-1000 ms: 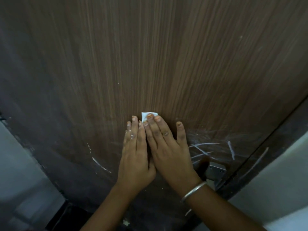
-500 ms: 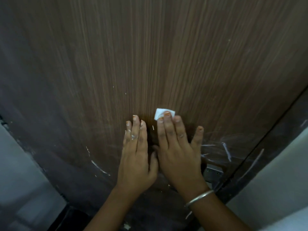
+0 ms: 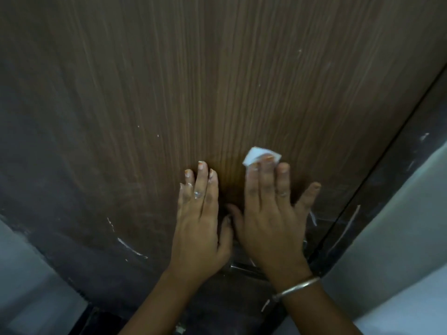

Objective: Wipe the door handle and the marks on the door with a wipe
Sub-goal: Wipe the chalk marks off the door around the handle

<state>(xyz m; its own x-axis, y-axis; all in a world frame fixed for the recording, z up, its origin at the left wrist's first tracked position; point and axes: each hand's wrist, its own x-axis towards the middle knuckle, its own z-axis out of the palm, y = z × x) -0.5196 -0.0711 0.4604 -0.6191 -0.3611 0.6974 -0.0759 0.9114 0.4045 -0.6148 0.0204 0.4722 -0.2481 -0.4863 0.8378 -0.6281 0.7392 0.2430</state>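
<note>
A brown wood-grain door fills the view. My right hand lies flat on it and presses a small white wipe under its fingertips; only the wipe's top edge shows. My left hand rests flat on the door just to the left, fingers together, holding nothing. White streak marks show at the lower left of the door, and another white mark peeks out beside my right hand. A metal part of the door handle shows between my wrists; most of it is hidden.
The dark door frame runs diagonally on the right, with white scratches on it. Pale walls flank the door on both sides. A metal bangle sits on my right wrist.
My right hand has slid the wipe to the right across the door, away from my left hand, and now covers the white marks near the handle. My left hand has stayed put.
</note>
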